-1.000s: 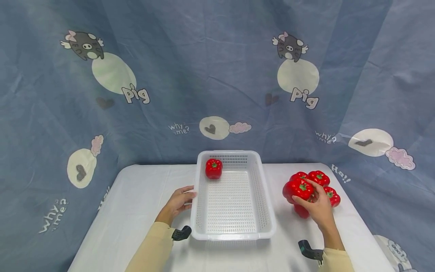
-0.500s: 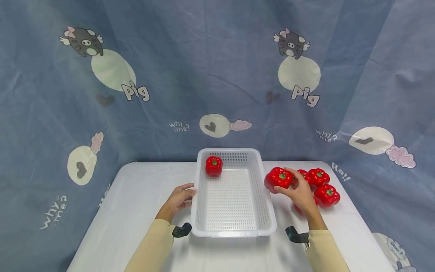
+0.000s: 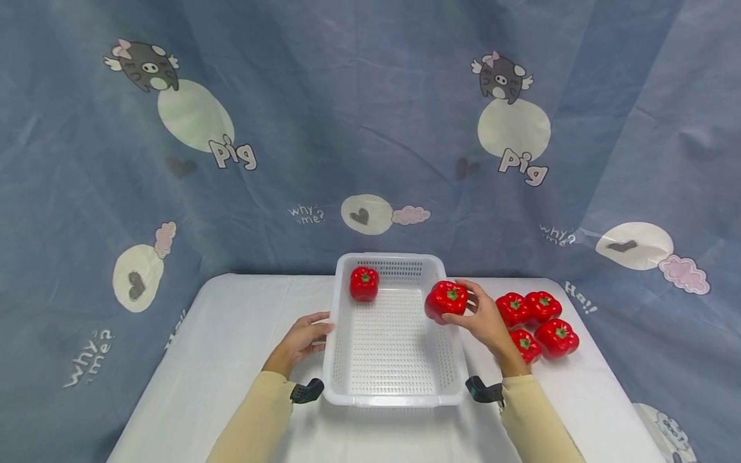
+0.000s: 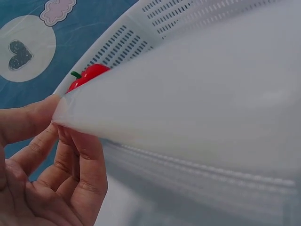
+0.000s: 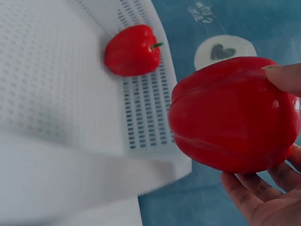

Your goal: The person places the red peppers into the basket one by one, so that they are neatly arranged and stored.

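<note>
In the head view, my right hand [image 3: 483,321] holds a red bell pepper [image 3: 446,301] over the right rim of a white plastic basket [image 3: 396,400]. Thumb and fingers span the pepper [image 5: 235,115] in the right wrist view. My left hand [image 3: 303,341] is at the basket's left side. Seen from the left wrist, its thumb and fingers [image 4: 89,165] pinch the rim [image 4: 70,110]. Inside the basket, a second bell pepper [image 3: 364,285] stands upright in the far left corner, green stem up.
Several more red bell peppers [image 3: 557,338] sit grouped to the right of the basket on the white table [image 3: 243,334]. A blue patterned curtain [image 3: 289,128] hangs behind the table and around its sides.
My right hand has carried its bell pepper left from the group on the table to above the basket's right rim. The left hand has stayed at the basket.
</note>
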